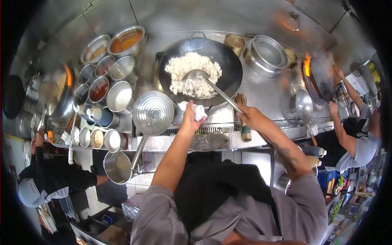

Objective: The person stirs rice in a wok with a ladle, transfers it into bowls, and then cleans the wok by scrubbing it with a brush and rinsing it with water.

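diagonally forward and left from the right hand (250, 116), where it is gripped, the ladle (220, 93) is pointed lengthwise onto the rice (183, 67) in the wok (231, 70); a white cloth (199, 112) is clutched in the left hand (190, 117), nearer of the 2 to the wok.

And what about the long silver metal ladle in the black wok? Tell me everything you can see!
The long silver metal ladle has a rounded bowl and a straight, slim handle. It slants across the black round metal wok, bowl touching the white, crumbly, rice-like food. The bare right hand grips the handle.
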Tool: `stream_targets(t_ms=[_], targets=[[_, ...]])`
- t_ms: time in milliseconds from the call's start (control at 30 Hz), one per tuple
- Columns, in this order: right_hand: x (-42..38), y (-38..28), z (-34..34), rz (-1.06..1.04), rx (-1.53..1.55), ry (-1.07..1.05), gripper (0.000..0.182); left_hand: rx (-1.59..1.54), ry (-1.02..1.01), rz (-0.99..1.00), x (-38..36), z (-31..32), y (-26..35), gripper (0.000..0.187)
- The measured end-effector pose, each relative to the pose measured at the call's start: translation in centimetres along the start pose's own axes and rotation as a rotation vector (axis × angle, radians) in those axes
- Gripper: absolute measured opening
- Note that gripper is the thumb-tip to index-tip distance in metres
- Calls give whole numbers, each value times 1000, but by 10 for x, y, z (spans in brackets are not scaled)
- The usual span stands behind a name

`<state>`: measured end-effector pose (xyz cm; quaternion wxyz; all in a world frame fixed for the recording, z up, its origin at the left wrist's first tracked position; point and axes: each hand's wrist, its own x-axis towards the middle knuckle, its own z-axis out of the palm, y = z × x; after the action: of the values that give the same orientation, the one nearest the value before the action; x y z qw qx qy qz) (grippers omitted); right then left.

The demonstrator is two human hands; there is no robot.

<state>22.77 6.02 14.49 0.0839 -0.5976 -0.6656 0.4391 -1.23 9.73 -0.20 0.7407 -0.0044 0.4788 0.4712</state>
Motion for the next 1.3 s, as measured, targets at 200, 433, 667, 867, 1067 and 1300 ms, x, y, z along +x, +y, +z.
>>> stream_targets(t_ms=[200,433,667,867,1067,1300], targets=[[-23,55,6,-190,-406,193,34,-4,-122,-179,42,-22,9,11],[-53,19,-32,-256,-78,102,38,-132,-100,-41,-64,9,-7,7],[-111,2,-72,150,363,-417,43,-69,43,-52,-130,19,-9,10],[-9,76,-6,-289,-422,175,35,-95,-27,9,-60,-69,-88,4],[-77,33,-27,-296,-350,263,40,-97,-36,139,-40,-37,-36,10],[7,29,-4,-337,-303,495,41,-52,-38,65,32,-16,-8,5]])
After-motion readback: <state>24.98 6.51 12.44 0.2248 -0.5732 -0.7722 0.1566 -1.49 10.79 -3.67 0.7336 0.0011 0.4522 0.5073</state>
